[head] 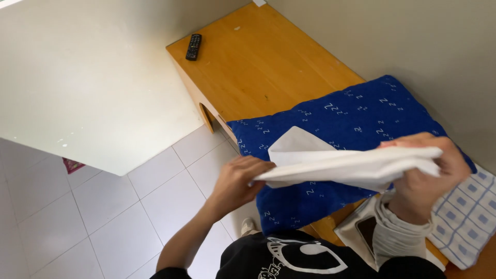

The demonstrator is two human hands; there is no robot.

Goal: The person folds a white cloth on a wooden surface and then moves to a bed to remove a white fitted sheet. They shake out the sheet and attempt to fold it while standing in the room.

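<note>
Both hands hold a white cloth (351,165) above a blue pillow (341,139) on the wooden table (258,62). Left hand (237,181) fingers are closed on the cloth's left end; right hand (429,175) fingers are closed on its right end. A remote (194,46) lies at the table's far left.

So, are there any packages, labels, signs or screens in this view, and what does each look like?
No packages, labels or signs show.
Dark glossy screen-like slab: lower right, under the right wrist, in a pale surround; too hidden to tell what it is.
Black slim remote control: far corner of the orange wooden bench; rows of small buttons, no screen.
White folded cloth: held by left hand and right hand; plain, unmarked.
</note>
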